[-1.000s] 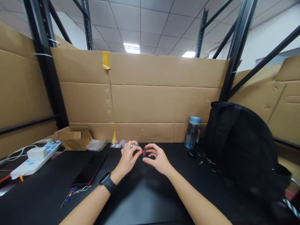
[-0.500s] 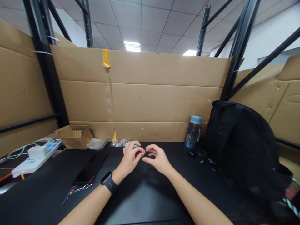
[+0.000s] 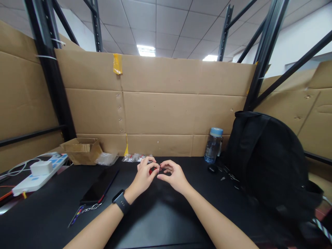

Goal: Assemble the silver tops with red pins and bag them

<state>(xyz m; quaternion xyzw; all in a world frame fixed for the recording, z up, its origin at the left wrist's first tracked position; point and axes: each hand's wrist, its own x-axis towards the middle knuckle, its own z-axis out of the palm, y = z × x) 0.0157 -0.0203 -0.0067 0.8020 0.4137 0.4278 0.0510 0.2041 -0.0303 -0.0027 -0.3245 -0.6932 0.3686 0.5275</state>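
While both hands meet near the lower centre of the frame, the handling is under way: a small red item point(image 3: 150, 171) and a thin piece point(image 3: 159, 169) are held above the table point(image 3: 160, 221), not set down. How much is left cannot be told. The red item sits within the curl of the left hand point(image 3: 143, 174), seemingly pinched by thumb and forefinger; the thin piece stands between both hands' fingertips. The right hand point(image 3: 175, 176) is curved, its grip unclear.
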